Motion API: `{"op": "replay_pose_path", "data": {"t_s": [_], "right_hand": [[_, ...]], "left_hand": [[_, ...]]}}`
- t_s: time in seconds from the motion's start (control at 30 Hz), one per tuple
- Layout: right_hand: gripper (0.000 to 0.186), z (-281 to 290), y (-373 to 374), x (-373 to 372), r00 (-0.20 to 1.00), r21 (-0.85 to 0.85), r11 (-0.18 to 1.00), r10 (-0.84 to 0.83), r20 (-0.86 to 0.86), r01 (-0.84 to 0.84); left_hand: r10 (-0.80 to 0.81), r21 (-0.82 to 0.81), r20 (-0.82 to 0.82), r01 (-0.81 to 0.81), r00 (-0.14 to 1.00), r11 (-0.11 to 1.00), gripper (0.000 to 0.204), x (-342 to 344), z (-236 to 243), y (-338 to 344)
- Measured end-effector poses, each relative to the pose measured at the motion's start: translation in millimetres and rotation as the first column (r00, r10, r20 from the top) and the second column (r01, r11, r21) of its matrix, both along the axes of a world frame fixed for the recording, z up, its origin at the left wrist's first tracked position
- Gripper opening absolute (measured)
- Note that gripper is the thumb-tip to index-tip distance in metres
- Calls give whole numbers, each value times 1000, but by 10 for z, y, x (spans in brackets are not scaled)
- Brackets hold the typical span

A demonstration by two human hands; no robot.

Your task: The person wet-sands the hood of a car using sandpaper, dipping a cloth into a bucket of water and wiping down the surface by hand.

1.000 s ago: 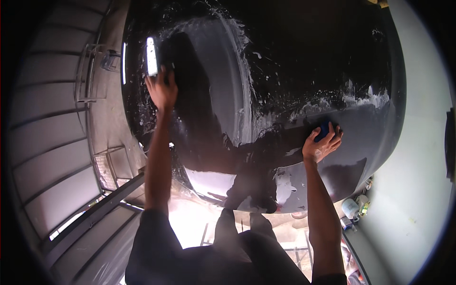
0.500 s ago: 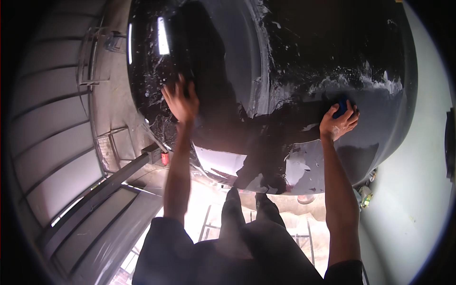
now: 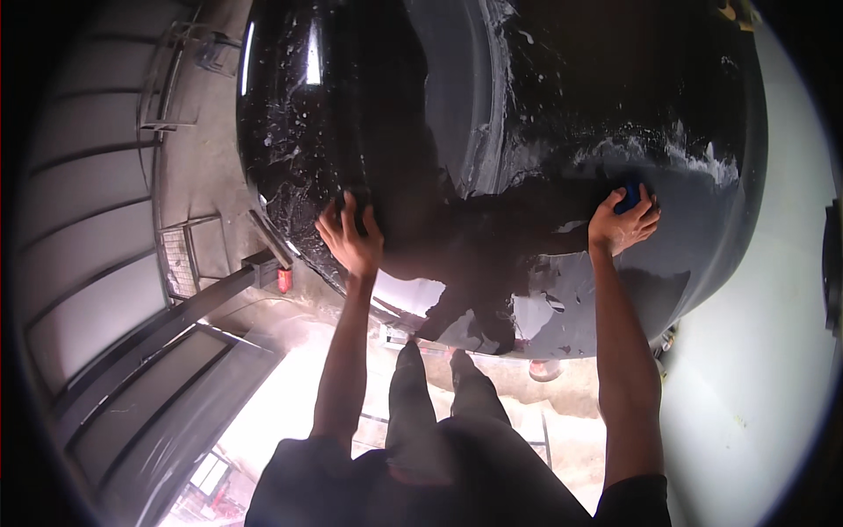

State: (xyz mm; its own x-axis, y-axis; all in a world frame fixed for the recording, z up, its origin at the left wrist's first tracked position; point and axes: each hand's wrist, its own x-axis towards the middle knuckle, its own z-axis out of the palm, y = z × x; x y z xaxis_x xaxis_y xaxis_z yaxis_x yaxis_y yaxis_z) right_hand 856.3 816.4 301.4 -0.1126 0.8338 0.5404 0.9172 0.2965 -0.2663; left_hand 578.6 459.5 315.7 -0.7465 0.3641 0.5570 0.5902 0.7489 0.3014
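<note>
A large curved dark car body panel (image 3: 457, 237), wet and glossy, stretches out in front of me. Whitish residue streaks its surface, along with paler matte patches. On its left part rests my left hand (image 3: 353, 239), fingers spread and bent against the panel, with nothing visible in them. My right hand (image 3: 622, 224) is farther right, its fingers curled around a small blue block (image 3: 629, 198) pressed to the panel. The palm side of both hands and the underside of the block are hidden.
A pale wall (image 3: 755, 351) runs along the right side. To the left are a panelled shutter-like wall (image 3: 97, 211), a dark beam (image 3: 158, 338) and metal frames (image 3: 191, 255). A small red object (image 3: 284, 279) hangs near the beam's end. My legs stand close to the panel's near edge.
My left hand has slid nearer to me and slightly right across the panel. My right hand keeps its grip on the blue block in nearly the same place. The view has shifted a little.
</note>
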Motion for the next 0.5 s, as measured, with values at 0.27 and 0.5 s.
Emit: {"op": "replay_pose_path", "data": {"t_s": [0.27, 0.5], "right_hand": [[47, -16, 26, 2, 1000, -23, 1000, 13, -5, -13], [47, 4, 16, -1, 1000, -8, 1000, 24, -16, -24]], "left_hand": [[36, -85, -15, -37, 999, 996, 41, -678, -20, 432], [-10, -20, -62, 8, 998, 1000, 47, -30, -205, -54]]}}
